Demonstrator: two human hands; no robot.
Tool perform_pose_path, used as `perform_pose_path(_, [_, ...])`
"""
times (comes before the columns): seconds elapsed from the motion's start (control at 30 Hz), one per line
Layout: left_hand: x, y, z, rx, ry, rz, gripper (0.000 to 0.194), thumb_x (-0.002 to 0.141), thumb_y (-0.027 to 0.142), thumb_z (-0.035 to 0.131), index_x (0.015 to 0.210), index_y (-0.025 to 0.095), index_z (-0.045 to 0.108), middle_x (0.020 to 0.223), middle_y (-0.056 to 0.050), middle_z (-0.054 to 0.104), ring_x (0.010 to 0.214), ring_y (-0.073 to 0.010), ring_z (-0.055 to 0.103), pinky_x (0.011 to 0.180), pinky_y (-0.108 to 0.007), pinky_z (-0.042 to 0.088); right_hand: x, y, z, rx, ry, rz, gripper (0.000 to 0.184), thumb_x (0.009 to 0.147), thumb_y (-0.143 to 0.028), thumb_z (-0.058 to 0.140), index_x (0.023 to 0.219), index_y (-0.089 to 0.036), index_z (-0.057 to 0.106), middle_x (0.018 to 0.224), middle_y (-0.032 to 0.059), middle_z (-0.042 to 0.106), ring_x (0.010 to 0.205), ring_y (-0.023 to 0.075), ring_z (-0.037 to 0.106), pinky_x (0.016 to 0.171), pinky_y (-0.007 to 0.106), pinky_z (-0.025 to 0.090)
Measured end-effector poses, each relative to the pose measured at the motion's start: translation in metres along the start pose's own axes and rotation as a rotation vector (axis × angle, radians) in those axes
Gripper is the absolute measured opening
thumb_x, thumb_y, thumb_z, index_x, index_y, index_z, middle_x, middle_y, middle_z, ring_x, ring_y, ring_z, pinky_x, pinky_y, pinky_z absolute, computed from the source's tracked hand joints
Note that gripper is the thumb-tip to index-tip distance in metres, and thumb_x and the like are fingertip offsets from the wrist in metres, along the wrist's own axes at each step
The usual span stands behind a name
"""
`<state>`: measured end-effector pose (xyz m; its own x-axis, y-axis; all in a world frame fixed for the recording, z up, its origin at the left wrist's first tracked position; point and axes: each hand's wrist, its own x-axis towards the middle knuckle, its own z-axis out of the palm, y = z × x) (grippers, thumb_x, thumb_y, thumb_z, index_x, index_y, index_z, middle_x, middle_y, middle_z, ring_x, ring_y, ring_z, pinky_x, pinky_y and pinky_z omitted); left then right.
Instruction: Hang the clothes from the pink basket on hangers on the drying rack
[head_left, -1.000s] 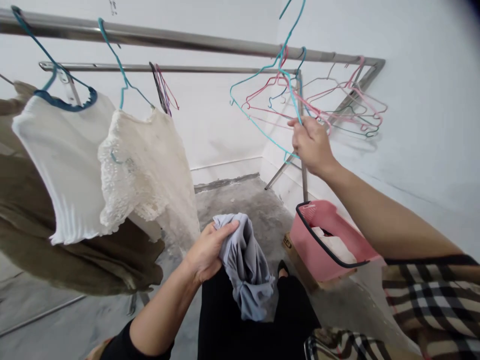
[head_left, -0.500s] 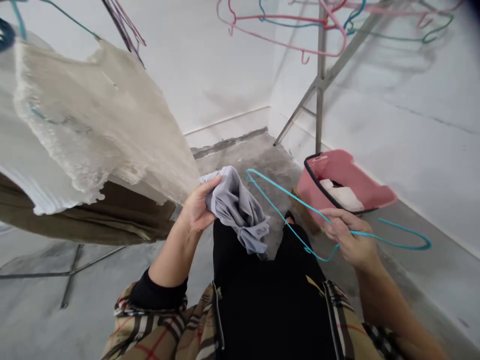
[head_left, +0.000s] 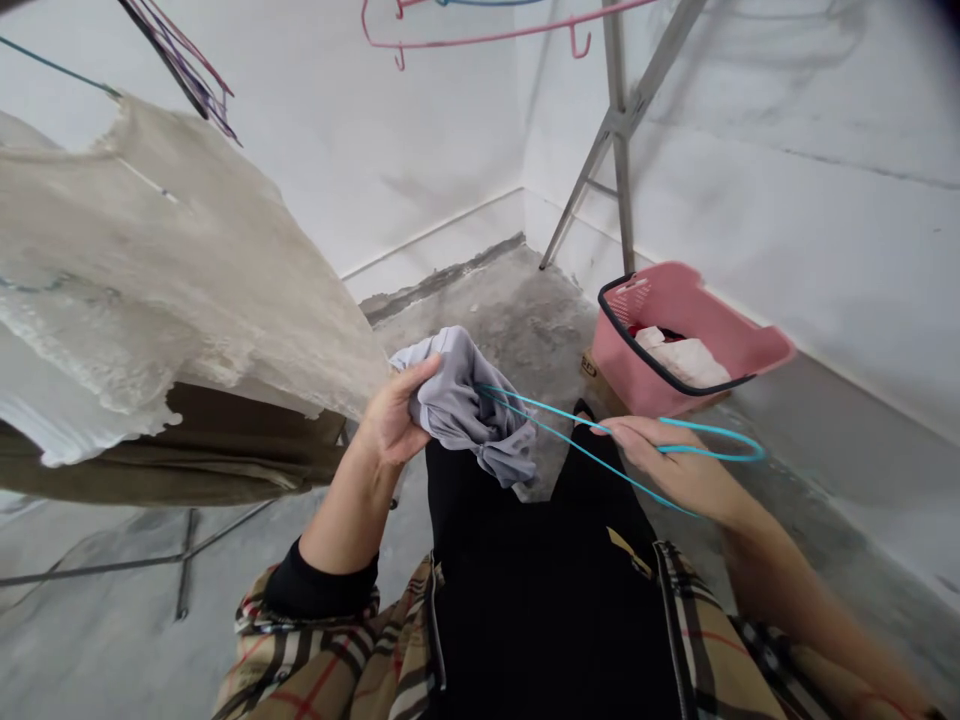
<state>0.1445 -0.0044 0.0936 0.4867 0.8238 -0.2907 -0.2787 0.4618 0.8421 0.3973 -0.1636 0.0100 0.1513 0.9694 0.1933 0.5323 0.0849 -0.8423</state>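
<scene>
Filling the left of the frame, a cream garment [head_left: 202, 240] hangs from a teal hanger [head_left: 60, 66], presumably to keep it spread and off the floor [head_left: 82, 650]; an olive cloth [head_left: 247, 445] hangs lower behind it. Right of centre stands a pink basket [head_left: 637, 378] with a dark rim, a brown box [head_left: 589, 368] showing under its near side, perhaps to raise it. At the centre, the left hand [head_left: 397, 415] grips a bunched grey garment [head_left: 446, 390], thumb on top, a hold that seems meant to keep the folds facing the right hand [head_left: 660, 465]. That hand is closed around a turquoise hanger [head_left: 585, 421] near its hook, which points right, likely so the body faces the cloth. The hanger's far end meets the folds; whether it is inside or only in front, I cannot tell. Smallest are the basket's contents: a rumpled white cloth [head_left: 690, 362] and something red, mostly hidden.
</scene>
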Motion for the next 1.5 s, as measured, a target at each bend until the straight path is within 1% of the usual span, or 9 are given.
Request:
perform_pose_path(0.2, [-0.011, -0.032, 0.023, 0.523, -0.319, -0.029, 0.032, 0.072, 0.039, 0.076, 0.094, 0.017, 0.07, 0.074, -0.003, 0.072, 0.079, -0.0199, 0.07, 0.078, -0.031, 0.059, 0.027, 0.008, 0.035, 0.269, -0.034, -0.035, 0.044, 0.096, -0.047, 0.044, 0.083, -0.013, 0.069, 0.057, -0.0001, 0.052, 0.053, 0.0096, 0.046, 0.051, 0.023, 0.035])
perform_pose_path(0.37, [-0.019, -0.036, 0.022, 1.317, -0.472, 0.293, 0.024, 0.082, 0.038, 0.064, 0.089, 0.015, 0.068, 0.087, -0.007, 0.073, 0.09, -0.0219, 0.067, 0.087, -0.035, 0.054, 0.03, 0.029, 0.044, 0.644, 0.057, -0.048, 0.04, 0.094, -0.048, 0.051, 0.085, -0.013, 0.069, 0.048, -0.0065, 0.032, 0.043, 0.006, 0.026, 0.045, 0.023, 0.022])
perform_pose_path(0.47, [-0.024, -0.024, 0.021, 1.45, -0.506, 0.444, 0.021, 0.087, 0.034, 0.058, 0.083, 0.015, 0.068, 0.083, -0.008, 0.073, 0.082, -0.0202, 0.068, 0.084, -0.033, 0.054, 0.027, 0.036, 0.044, 0.736, 0.096, -0.071, 0.04, 0.093, -0.048, 0.052, 0.087, -0.013, 0.07, 0.048, -0.0069, 0.031, 0.043, 0.0059, 0.025, 0.045, 0.023, 0.02])
perform_pose_path(0.63, [-0.025, 0.002, 0.027, 1.237, -0.217, 0.673, 0.021, 0.089, 0.031, 0.055, 0.094, 0.017, 0.071, 0.094, -0.007, 0.075, 0.088, -0.019, 0.069, 0.085, -0.03, 0.054, 0.028, 0.025, 0.03, 0.558, -0.029, -0.089, 0.042, 0.094, -0.048, 0.05, 0.087, -0.012, 0.071, 0.05, -0.0057, 0.034, 0.045, 0.0062, 0.029, 0.046, 0.023, 0.023])
perform_pose_path(0.87, [-0.022, 0.014, 0.028, 0.958, 0.009, 0.659, 0.017, 0.079, 0.034, 0.07, 0.083, 0.018, 0.073, 0.084, -0.002, 0.074, 0.085, -0.0187, 0.068, 0.084, -0.026, 0.054, 0.032, 0.009, 0.019, 0.254, -0.202, -0.122, 0.049, 0.095, -0.05, 0.046, 0.087, -0.01, 0.073, 0.059, -0.0003, 0.052, 0.054, 0.0084, 0.043, 0.054, 0.022, 0.033])
perform_pose_path(1.0, [-0.025, 0.012, 0.03, 0.872, 0.04, 0.647, 0.014, 0.079, 0.032, 0.071, 0.085, 0.019, 0.073, 0.084, -0.001, 0.073, 0.085, -0.0181, 0.068, 0.084, -0.025, 0.054, 0.033, 0.01, 0.027, 0.225, -0.097, -0.134, 0.048, 0.096, -0.048, 0.044, 0.087, -0.011, 0.074, 0.062, 0.0012, 0.056, 0.059, 0.0103, 0.049, 0.057, 0.023, 0.036])
perform_pose_path(1.17, [-0.031, 0.008, 0.032, 1.173, -0.193, 0.572, 0.017, 0.085, 0.034, 0.063, 0.081, 0.019, 0.072, 0.071, -0.002, 0.069, 0.087, -0.0206, 0.066, 0.084, -0.027, 0.052, 0.034, -0.001, 0.04, 0.311, 0.184, -0.139, 0.044, 0.097, -0.045, 0.044, 0.086, -0.013, 0.073, 0.052, -0.0031, 0.043, 0.051, 0.0095, 0.041, 0.054, 0.023, 0.035])
perform_pose_path(1.3, [-0.03, 0.013, 0.025, 1.664, -0.134, 0.629, 0.025, 0.083, 0.029, 0.061, 0.061, 0.018, 0.065, 0.056, -0.003, 0.06, 0.06, -0.0177, 0.059, 0.06, -0.027, 0.045, 0.038, -0.014, 0.04, 0.359, 0.237, -0.222, 0.044, 0.097, -0.045, 0.045, 0.082, -0.014, 0.072, 0.05, -0.0038, 0.041, 0.048, 0.0082, 0.039, 0.053, 0.023, 0.036])
perform_pose_path(1.5, [-0.024, 0.034, 0.023, 1.831, 0.057, 1.089, 0.012, 0.078, 0.023, 0.066, 0.088, 0.027, 0.072, 0.118, -0.007, 0.068, 0.122, -0.0317, 0.051, 0.099, -0.042, 0.04, 0.05, -0.029, 0.021, 0.327, 0.196, -0.3, 0.047, 0.096, -0.049, 0.044, 0.085, -0.014, 0.073, 0.051, -0.0023, 0.048, 0.046, 0.0077, 0.042, 0.049, 0.022, 0.035])
